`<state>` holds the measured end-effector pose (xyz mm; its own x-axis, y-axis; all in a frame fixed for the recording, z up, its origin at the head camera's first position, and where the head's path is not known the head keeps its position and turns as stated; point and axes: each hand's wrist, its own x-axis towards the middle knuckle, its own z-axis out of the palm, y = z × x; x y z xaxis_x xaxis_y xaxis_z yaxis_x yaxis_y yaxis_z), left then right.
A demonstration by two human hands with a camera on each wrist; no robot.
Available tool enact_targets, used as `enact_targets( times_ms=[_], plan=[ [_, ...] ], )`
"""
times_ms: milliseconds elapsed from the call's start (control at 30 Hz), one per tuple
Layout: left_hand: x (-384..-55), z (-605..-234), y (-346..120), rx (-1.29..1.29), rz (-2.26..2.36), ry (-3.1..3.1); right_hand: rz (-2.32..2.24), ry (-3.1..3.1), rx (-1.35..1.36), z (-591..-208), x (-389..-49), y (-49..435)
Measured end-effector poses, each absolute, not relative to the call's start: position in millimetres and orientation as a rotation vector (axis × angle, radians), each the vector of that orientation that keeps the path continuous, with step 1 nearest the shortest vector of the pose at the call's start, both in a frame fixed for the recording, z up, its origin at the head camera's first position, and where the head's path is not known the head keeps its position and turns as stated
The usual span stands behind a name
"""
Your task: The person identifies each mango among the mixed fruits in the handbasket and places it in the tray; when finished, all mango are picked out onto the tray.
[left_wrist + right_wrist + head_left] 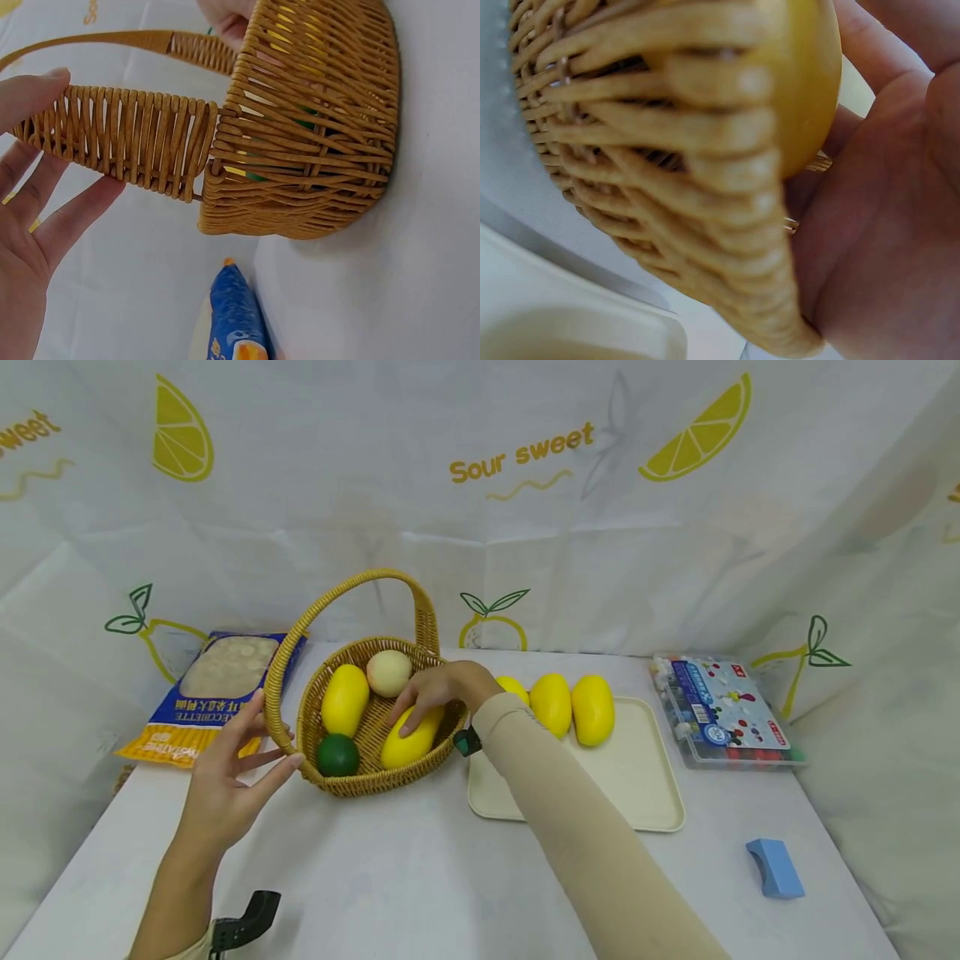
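Observation:
A wicker basket (pixel 348 787) with a tall handle (pixel 279 681) stands left of the middle of the table. My left hand (pixel 225 777) holds the handle near its left base, thumb on one face and fingers on the other, as the left wrist view shows. Inside the basket's right side, my right hand (pixel 435 687) grips a yellow mango (pixel 408 745) from above. Also in the basket are another yellow mango (pixel 346 700), a pale round peach-like fruit (pixel 389 673) and a dark green round fruit (pixel 337 755). Part of the gripped mango is behind the weave in the right wrist view.
Right of the basket, a cream tray (pixel 637 793) bears yellow mangoes (pixel 593 710), one partly hidden by my right wrist. A blue-and-yellow pasta bag (pixel 217 685) lies behind my left hand. At the right are a clear plastic box (pixel 727 710) and a blue arched block (pixel 776 868).

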<state>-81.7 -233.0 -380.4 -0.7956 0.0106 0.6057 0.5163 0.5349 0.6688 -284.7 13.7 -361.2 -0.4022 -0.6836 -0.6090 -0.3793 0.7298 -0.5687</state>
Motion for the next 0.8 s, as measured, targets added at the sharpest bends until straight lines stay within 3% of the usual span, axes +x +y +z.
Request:
enact_targets(
  times_ms=[800],
  plan=[
    [-81.5,-379.2,-233.1,-0.425,-1.214,-2.243,-0.508,1.984,-0.794,-346.0,-286.8,22.5]
  ],
)
